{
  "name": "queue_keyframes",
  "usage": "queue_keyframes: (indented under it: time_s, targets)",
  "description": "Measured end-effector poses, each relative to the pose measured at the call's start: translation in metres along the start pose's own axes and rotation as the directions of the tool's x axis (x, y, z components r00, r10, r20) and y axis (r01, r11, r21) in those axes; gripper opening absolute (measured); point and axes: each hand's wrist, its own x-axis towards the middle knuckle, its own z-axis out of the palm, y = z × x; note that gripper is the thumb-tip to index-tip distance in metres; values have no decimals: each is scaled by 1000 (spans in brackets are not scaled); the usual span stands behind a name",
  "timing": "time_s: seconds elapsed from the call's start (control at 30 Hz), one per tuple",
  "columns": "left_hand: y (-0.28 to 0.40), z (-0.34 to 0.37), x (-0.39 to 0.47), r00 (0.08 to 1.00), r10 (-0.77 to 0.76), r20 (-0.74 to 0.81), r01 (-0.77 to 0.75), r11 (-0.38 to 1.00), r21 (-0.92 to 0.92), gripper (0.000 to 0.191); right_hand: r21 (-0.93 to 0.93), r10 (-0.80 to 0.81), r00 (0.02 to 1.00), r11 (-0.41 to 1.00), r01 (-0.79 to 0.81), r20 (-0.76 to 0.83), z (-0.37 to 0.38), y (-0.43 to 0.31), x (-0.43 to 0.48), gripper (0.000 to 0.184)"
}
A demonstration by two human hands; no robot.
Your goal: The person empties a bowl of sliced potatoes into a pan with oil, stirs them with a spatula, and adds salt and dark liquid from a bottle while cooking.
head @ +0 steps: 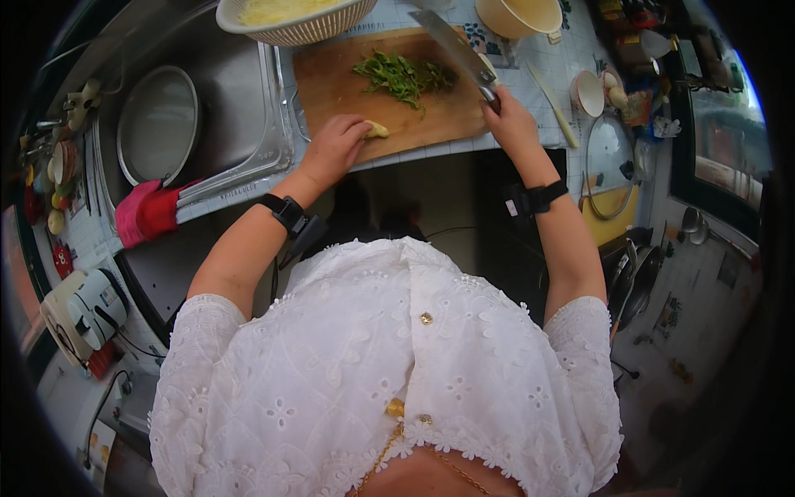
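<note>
My left hand (pixel 337 141) rests at the near left edge of a wooden cutting board (pixel 326 81), its fingers on a small pale yellow piece of food (pixel 377 130), perhaps ginger. Part of that piece is hidden under the fingers. At the board's right side my right hand (pixel 513 119) grips the dark handle of a cleaver (pixel 452 50). The blade is raised and slants up to the left, past the board's far right corner. A heap of cut green leaves and stems (pixel 404 77) lies in the middle of the board.
A white colander (pixel 298 31) of pale yellow shreds stands behind the board. The steel sink (pixel 236 81) at left holds a round metal basin (pixel 158 125). Right of the board lie a pale-handled knife (pixel 553 102), a small bowl (pixel 587 93) and a glass lid (pixel 610 164). A cream-coloured container (pixel 518 18) stands behind.
</note>
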Motion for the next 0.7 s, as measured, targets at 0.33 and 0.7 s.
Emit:
queue_keyframes:
  time_s: [0.33,0.7]
  targets:
    - [-6,-31,1,994,82,66,-87,993,78,30,345,-79,965,939,-13,251,-11,-78,-70,21]
    - [2,-24,6,995,39,88,-52,987,155,31,270,-184,922,959,92,339,28,-72,-44,15]
